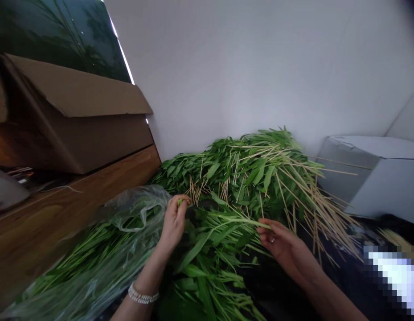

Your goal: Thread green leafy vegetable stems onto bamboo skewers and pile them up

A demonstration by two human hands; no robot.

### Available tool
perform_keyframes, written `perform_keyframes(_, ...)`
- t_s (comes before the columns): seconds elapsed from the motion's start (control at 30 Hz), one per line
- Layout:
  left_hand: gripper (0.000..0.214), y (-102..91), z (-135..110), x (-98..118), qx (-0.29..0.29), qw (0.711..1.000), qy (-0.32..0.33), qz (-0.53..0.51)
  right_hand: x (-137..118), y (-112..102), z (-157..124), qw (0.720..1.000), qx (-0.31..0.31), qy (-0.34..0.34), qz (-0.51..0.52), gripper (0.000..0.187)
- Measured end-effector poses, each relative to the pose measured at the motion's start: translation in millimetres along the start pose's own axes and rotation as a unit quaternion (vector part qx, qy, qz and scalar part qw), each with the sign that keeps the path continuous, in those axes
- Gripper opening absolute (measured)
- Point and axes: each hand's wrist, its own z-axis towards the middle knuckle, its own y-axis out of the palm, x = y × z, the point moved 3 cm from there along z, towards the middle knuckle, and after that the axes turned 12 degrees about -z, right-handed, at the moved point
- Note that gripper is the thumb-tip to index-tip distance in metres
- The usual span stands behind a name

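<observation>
My right hand (280,238) pinches the thick end of a pale green leafy stalk (242,220), its leaves pointing left and down. A ring is on one of that hand's fingers. Closed fingers of my left hand (175,220) hold a small light green plant piece (180,202), mostly covered by the fingers. Below and between both hands lies a loose heap of leafy green stalks (223,267). Left of my left hand, a clear plastic bag (126,249) contains more long green stems and leaves.
A larger pile of leafy greens (207,171) with many thin wooden sticks (313,200) leans by the white wall (247,67). An open cardboard box (86,138) stands on a wooden surface (133,169) at left. A white box (383,183) sits at right.
</observation>
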Motion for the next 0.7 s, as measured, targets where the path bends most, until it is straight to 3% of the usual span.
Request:
perform_keyframes(0.13,0.023,18.3,-13,11,-0.124,0.992,-0.023,0.022,3,4,-1,1.000,-0.005,0.003,-0.006,0.027)
perform_keyframes(0.27,0.015,35.8,-25,17,-0.241,0.967,0.061,0.049,5,6,-3,1.000,-0.011,0.009,-0.007,0.029)
perform_keyframes(0.37,0.017,43.0,-31,14,-0.256,0.958,0.109,0.064,6,7,-3,1.000,-0.012,0.008,-0.006,0.028)
perform_keyframes(0.53,0.019,46.5,-34,10,-0.250,0.957,0.129,0.071,9,8,-4,1.000,-0.028,0.011,-0.002,0.029)
perform_keyframes(0.7,0.023,50.3,-37,13,-0.300,0.928,0.166,0.143,9,9,-4,0.999,-0.031,0.015,-0.007,0.029)
